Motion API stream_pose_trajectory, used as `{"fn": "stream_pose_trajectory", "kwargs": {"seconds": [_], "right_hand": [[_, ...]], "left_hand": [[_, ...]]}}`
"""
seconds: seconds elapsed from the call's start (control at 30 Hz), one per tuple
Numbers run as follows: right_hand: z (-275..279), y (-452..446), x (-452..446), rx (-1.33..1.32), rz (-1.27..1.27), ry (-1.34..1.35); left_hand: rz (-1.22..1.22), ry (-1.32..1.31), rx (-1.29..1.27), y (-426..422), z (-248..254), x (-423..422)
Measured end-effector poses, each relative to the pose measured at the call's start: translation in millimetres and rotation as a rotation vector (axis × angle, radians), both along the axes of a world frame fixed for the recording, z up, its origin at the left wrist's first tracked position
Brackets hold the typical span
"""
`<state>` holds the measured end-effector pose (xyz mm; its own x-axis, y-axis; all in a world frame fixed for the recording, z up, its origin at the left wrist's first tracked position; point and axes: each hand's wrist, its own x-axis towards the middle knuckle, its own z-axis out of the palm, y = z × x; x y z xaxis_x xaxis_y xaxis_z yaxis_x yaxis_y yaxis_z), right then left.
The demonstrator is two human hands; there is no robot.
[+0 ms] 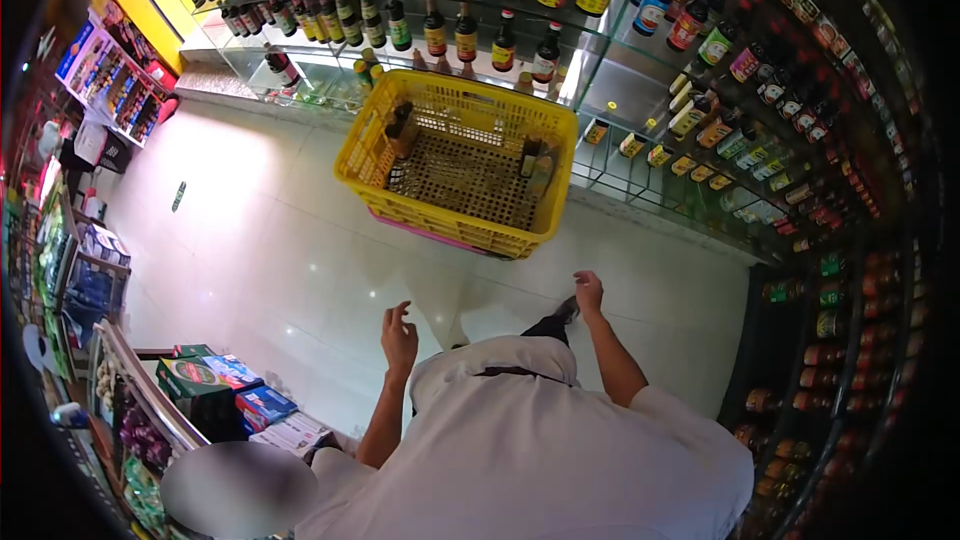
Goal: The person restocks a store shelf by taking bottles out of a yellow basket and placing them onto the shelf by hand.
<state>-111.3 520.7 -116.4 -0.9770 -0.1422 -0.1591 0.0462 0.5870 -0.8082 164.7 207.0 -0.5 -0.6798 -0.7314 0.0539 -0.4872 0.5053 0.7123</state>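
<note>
My left hand [399, 338] hangs in the air in front of the white shirt, its fingers loosely bent and apart, holding nothing. Further right, my right hand [588, 294] is also raised, with relaxed, slightly curled fingers and nothing visible in it. Both hands are apart from the yellow plastic crate [440, 212], which stands ahead of them close to the shelves. Inside the crate, dark bottles [401, 130] stand at its left end, and a few more bottles [532, 158] are at its right end. A pink edge [425, 232] shows beneath the crate.
Glass shelves with rows of sauce bottles [505, 40] run along the front and right. A dark rack of jars [825, 352] stands at the right. Boxes [263, 406] and a produce stand [145, 380] are at the lower left. A small dark object [179, 197] lies on the floor.
</note>
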Motion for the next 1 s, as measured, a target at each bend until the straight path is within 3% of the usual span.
{"fn": "stream_pose_trajectory", "kwargs": {"seconds": [0.07,0.13,0.17,0.27,0.4,0.47,0.6,0.67,0.77,1.0], "right_hand": [[5.7,-19.4,-0.9,-0.069,-0.169,-0.073],[26.0,-37.3,-2.3,-0.083,-0.138,0.035],[42.6,-42.9,-3.8,-0.095,-0.098,0.152],[82.7,-63.1,-12.3,-0.083,-0.094,0.16],[82.8,-82.4,-40.0,-0.044,-0.136,0.101],[73.4,-95.9,-59.1,-0.15,-0.295,-0.101],[94.9,-133.1,-80.5,-0.108,-0.294,-0.126],[92.2,-142.0,-91.1,0.052,-0.218,0.193],[90.1,-152.5,-110.0,0.202,-0.049,0.37],[103.2,-183.3,-111.8,0.321,0.001,0.379]], "left_hand": [[0.045,-0.065,0.026,-17.4,1.2,31.2],[0.062,0.0,-0.089,-32.1,-8.9,55.5],[0.063,-0.034,-0.048,-37.5,-12.0,63.2],[0.081,-0.048,0.053,-47.1,-18.5,66.9],[0.101,-0.002,0.116,-50.8,-18.7,38.3],[0.078,0.019,0.139,-53.5,-9.2,16.3],[0.008,-0.005,0.144,-68.6,-7.1,-24.4],[-0.013,0.046,0.163,-77.1,-0.9,-47.3],[-0.101,-0.013,0.118,-95.9,10.9,-82.8],[-0.06,0.026,0.123,-136.1,34.1,-144.2]]}}
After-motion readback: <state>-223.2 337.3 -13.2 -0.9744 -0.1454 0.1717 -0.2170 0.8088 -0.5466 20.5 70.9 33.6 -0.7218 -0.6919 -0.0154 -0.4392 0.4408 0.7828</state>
